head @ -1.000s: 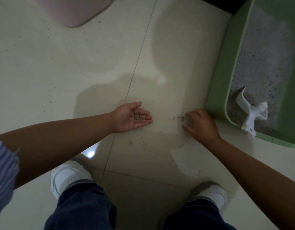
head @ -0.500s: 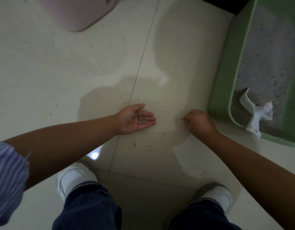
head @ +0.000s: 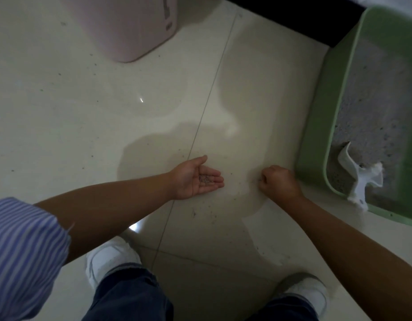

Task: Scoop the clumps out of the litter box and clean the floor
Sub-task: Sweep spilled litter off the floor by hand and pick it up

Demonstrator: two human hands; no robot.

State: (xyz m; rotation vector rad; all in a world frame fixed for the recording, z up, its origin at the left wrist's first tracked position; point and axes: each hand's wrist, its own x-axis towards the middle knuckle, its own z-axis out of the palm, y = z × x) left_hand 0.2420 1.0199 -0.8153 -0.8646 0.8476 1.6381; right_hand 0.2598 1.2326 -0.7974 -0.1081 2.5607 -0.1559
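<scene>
Litter box (head: 314,126) sits at the right edge of the floor (head: 61,100), green, with grey litter (head: 371,100) spread inside and a white scoop (head: 360,177) resting in its near corner — nobody is holding it. So the scooping looks finished or set aside; which one, I cannot tell, since no clumps stand out in the litter from here. Now it's the floor's turn. Left hand (head: 195,179) lies palm up and wide open, low over the tile, cupping a small pile of grains (head: 206,179). Right hand (head: 278,183) is just beside the box's corner, knuckles up, fingers curled into a closed pinch — it seems to be nipping at stray grains, though whether it has any I cannot tell. And there's work left: specks (head: 209,208) are scattered on the tile between and below the hands, more dot the floor toward the pink bin (head: 135,26) at the top. My read is that the floor clean is under way, far from done.
</scene>
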